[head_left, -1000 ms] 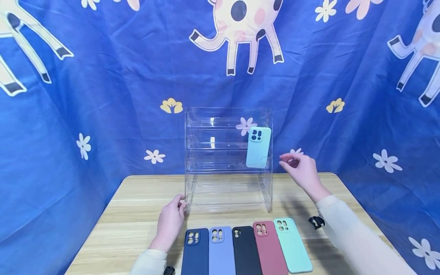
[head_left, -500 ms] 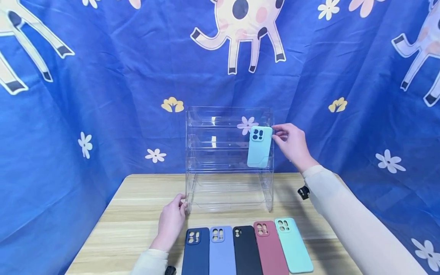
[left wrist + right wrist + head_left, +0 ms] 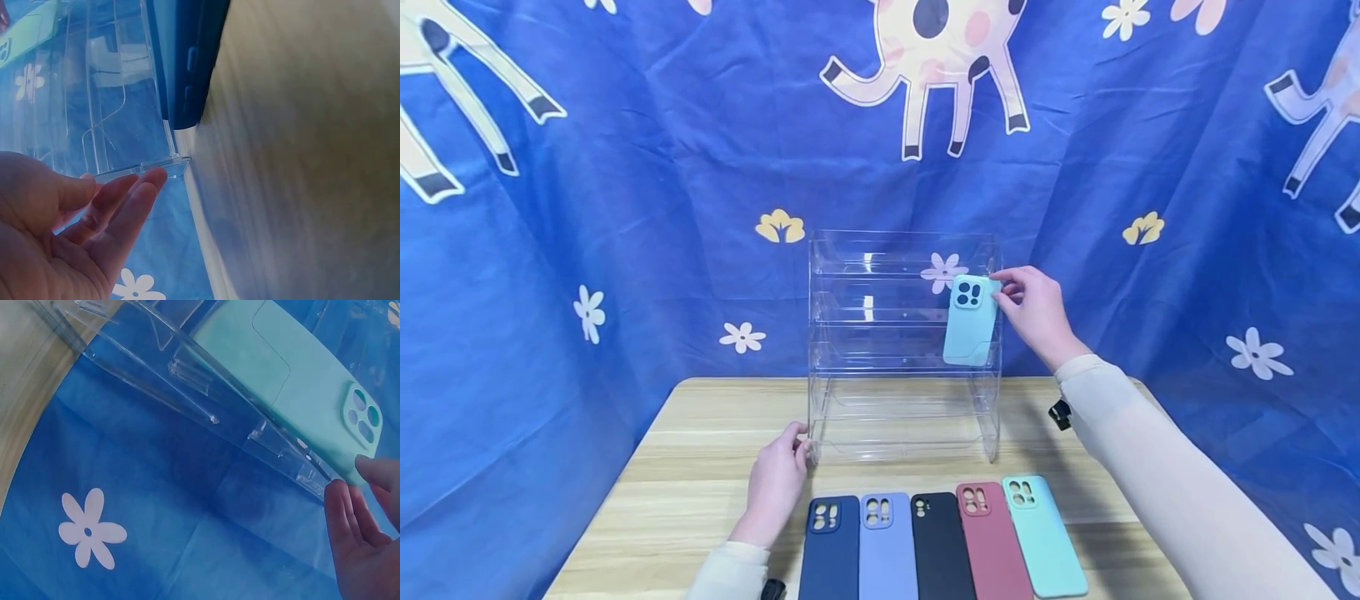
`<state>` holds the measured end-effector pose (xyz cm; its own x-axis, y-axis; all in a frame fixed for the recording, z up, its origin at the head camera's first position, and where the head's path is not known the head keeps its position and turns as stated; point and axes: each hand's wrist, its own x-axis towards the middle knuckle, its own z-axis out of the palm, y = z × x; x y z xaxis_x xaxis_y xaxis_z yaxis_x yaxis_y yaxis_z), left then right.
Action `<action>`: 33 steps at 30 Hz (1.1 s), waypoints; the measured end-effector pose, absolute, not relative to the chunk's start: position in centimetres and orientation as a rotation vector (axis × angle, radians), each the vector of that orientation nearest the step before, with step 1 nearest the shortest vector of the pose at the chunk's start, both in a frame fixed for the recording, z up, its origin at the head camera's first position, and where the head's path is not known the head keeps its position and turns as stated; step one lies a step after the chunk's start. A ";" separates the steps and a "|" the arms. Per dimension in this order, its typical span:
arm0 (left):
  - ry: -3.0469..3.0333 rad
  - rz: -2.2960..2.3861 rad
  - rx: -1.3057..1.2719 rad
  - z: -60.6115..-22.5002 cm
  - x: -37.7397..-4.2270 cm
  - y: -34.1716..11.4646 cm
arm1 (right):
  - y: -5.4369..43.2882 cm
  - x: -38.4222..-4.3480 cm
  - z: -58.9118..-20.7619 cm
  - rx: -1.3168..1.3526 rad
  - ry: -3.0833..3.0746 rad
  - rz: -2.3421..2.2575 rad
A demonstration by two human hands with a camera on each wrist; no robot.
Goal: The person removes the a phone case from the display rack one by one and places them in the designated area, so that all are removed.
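Observation:
A clear acrylic display rack with several tiers stands at the back of the table. A mint green phone case leans upright in its right side, its lower part behind a clear tier front. My right hand pinches the case's upper right corner; in the right wrist view the thumb lies over the corner of the phone case, fingers beside the rack's side panel. My left hand holds the rack's lower left edge; the left wrist view shows thumb and fingertips on that panel.
A row of phone cases lies in front of the rack: dark blue, lavender, black, dark red and mint green. A blue patterned curtain hangs behind and around the wooden table.
My right hand has moved up and inward from beside the rack to pinch the standing case's corner. The case's top leans very slightly further right. The left hand keeps its place.

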<state>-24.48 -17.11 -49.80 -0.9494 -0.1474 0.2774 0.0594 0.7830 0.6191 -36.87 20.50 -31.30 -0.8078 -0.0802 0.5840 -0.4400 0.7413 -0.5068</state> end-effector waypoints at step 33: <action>-2.672 -0.932 0.069 -49.7 -24.5 -17.1 | 22.7 -33.1 -30.7 0.358 -2.106 1.277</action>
